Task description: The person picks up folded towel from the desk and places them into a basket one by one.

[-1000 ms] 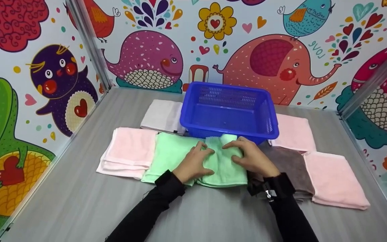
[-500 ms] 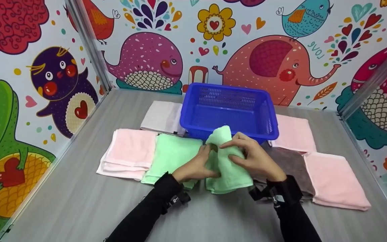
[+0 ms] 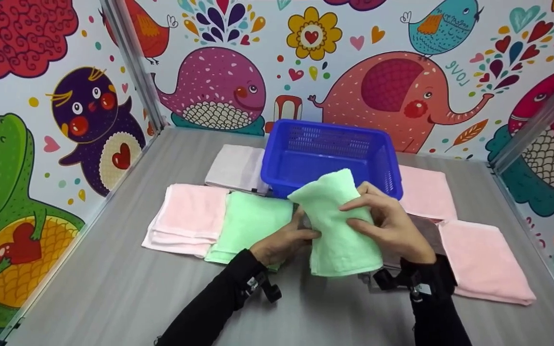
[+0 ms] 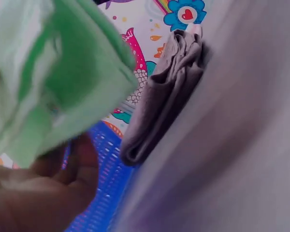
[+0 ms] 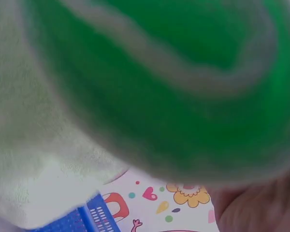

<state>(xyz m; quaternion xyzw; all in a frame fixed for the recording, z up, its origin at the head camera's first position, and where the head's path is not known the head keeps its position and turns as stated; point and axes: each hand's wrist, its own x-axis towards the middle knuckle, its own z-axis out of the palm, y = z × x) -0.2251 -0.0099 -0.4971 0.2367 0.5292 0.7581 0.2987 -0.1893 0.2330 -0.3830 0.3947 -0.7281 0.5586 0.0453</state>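
Observation:
A folded light green towel (image 3: 342,245) is held up in front of the blue basket, its lower edge above the table. My right hand (image 3: 395,228) grips its upper right part, thumb and fingers on the near face. On the left edge, my left hand (image 3: 282,242) pinches the cloth, thumb in front and the other fingers hidden behind it. In the left wrist view the towel (image 4: 99,82) hangs over the hand's fingers (image 4: 84,162). Blurred green folds (image 5: 193,140) fill most of the right wrist view.
Behind the towel stands the blue plastic basket (image 3: 277,180). Folded towels lie around it: a second green one (image 3: 258,216), pink ones left (image 3: 195,211) and right (image 3: 486,259), a pale one (image 3: 236,166), and a grey-brown one (image 4: 164,96). Patterned walls (image 3: 301,96) enclose the table.
The green towel, lying on the table a second ago, has been gripped by both hands and lifted. It has moved up and slightly right, now overlapping the basket's front rim.

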